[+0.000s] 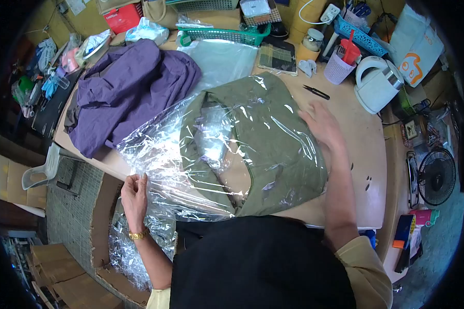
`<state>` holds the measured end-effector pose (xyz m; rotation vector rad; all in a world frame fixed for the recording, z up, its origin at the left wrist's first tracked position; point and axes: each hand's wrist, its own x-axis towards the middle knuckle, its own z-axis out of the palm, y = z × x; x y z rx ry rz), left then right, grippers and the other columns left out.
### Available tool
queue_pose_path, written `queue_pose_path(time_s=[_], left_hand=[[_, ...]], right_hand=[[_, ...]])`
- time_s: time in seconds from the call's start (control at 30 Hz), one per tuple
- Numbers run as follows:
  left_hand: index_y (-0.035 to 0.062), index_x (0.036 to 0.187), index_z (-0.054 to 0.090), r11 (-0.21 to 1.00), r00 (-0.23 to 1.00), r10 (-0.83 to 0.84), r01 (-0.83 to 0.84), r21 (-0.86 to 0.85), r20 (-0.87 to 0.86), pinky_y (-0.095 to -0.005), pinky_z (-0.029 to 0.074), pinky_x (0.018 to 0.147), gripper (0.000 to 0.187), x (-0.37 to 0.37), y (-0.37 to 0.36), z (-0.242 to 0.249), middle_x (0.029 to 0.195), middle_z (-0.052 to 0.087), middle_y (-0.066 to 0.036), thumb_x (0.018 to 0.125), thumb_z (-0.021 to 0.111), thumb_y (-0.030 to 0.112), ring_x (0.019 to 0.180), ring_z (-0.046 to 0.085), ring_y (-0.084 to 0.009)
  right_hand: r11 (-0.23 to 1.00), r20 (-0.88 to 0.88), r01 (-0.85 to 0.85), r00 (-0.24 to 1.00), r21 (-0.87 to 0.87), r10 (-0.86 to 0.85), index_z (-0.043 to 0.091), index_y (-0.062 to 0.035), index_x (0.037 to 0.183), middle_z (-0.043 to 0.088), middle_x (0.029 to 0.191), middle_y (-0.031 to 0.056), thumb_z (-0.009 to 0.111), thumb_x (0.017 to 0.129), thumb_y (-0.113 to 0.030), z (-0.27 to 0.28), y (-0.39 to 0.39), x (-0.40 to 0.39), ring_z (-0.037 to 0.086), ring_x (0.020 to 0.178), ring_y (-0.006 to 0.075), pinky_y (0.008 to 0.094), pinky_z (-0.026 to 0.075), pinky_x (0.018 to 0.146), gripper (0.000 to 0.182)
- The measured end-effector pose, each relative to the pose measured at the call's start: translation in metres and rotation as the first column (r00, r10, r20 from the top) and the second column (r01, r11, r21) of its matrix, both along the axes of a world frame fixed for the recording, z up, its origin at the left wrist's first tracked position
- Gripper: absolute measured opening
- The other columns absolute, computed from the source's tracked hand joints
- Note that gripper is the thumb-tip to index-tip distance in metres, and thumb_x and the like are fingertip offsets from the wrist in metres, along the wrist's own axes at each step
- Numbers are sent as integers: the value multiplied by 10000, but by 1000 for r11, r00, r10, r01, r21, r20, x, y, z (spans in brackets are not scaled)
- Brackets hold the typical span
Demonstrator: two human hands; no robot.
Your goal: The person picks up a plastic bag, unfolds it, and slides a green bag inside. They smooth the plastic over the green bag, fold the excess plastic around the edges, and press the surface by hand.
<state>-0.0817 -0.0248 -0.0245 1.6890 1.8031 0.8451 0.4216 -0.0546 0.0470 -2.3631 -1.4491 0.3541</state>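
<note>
An olive green garment [273, 123] lies on the table inside a clear plastic bag [154, 149]. The bag's loose, crinkled end spreads to the left of the garment. My left hand [134, 198] pinches the lower left edge of that plastic, over the table's front edge. On the far right side of the garment, my right hand [322, 123] rests with fingers extended, at the bag's edge. A pair of black thread snips [316, 92] lies just above my right hand. To the upper left is a crumpled purple garment [134, 87], partly beside the bag.
Flat clear bags [219, 59] lie behind the garments, before a green basket [224, 37]. A white kettle [379, 82] and a lilac cup [339, 66] stand at the back right. A cardboard box [102, 219] with clear plastic is below left. A black fan [437, 175] stands right.
</note>
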Motion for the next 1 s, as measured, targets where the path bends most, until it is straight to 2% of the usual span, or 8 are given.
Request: queue_pose_path(time_s=[0.1, 0.17, 0.3, 0.4, 0.67, 0.8, 0.87, 1.0], left_hand=[[-13, 918, 569, 997, 989, -70, 67, 32, 129, -236, 345, 588, 327, -2, 2, -3, 734, 476, 26, 1022, 573, 298, 677, 394, -59], [5, 881, 551, 997, 968, -7, -13, 78, 252, -228, 339, 586, 317, 3, 4, -5, 720, 457, 29, 1031, 553, 285, 663, 389, -62], [20, 983, 526, 982, 916, -103, 32, 185, 389, -207, 384, 579, 189, 10, 14, -22, 713, 485, 21, 1018, 572, 200, 655, 436, -43], [5, 1132, 495, 996, 932, -9, -26, 90, 364, -204, 409, 580, 240, 20, 13, -8, 769, 545, 7, 994, 608, 166, 667, 500, -48], [-16, 1031, 589, 1000, 910, -11, 4, 17, 414, -203, 376, 631, 282, -6, 13, -21, 836, 570, 16, 978, 653, 254, 722, 463, -44], [60, 772, 528, 995, 911, -67, 91, -38, 408, -224, 286, 587, 368, -15, 9, -15, 711, 430, 81, 1024, 571, 325, 664, 337, -35], [61, 774, 528, 995, 906, -77, 95, -22, 417, -223, 285, 579, 367, -16, 8, -18, 705, 431, 81, 1026, 568, 325, 655, 338, -33], [60, 781, 532, 999, 887, -44, 50, -1, 460, -225, 286, 552, 360, -12, 7, -22, 684, 438, 80, 1031, 558, 319, 622, 346, -32]], right_hand=[[990, 24, 142, 990, -1, -142, 503, 9, 1348, 411, 1461, 231, 638, 912, -399, -22, -54, -13, 428, 1325, 425, 506, 386, 1053, 612], [956, 262, -81, 965, 282, 5, 535, -70, 1349, 391, 1481, 215, 708, 856, -335, -31, -91, -44, 375, 1372, 403, 546, 324, 1090, 586], [718, 248, -685, 722, 125, 646, 591, -258, 1321, 399, 1510, 85, 721, 837, -317, -29, -118, -124, 266, 1454, 338, 742, 136, 1105, 505], [497, 118, -867, 498, 45, 859, 602, -285, 1316, 383, 1542, 3, 742, 819, -286, -39, -98, -144, 214, 1493, 316, 747, 19, 1125, 516], [461, 12, -881, 465, 104, 885, 651, -196, 1213, 490, 1440, 54, 704, 865, -224, -30, -94, -125, 337, 1433, 285, 741, 93, 1114, 354], [857, -25, -213, 967, 468, 254, 634, -73, 1126, 582, 1254, 169, 695, 879, -177, -33, -86, -60, 522, 1226, 336, 473, 391, 1042, 275], [934, -135, 93, 990, 346, -49, 624, -22, 1103, 588, 1185, 171, 702, 886, -215, -43, -86, -28, 541, 1169, 349, 406, 446, 975, 300], [984, 82, 111, 989, 140, -123, 616, 4, 1097, 585, 1154, 182, 698, 897, -234, -51, -85, -19, 565, 1115, 360, 441, 457, 947, 322]])
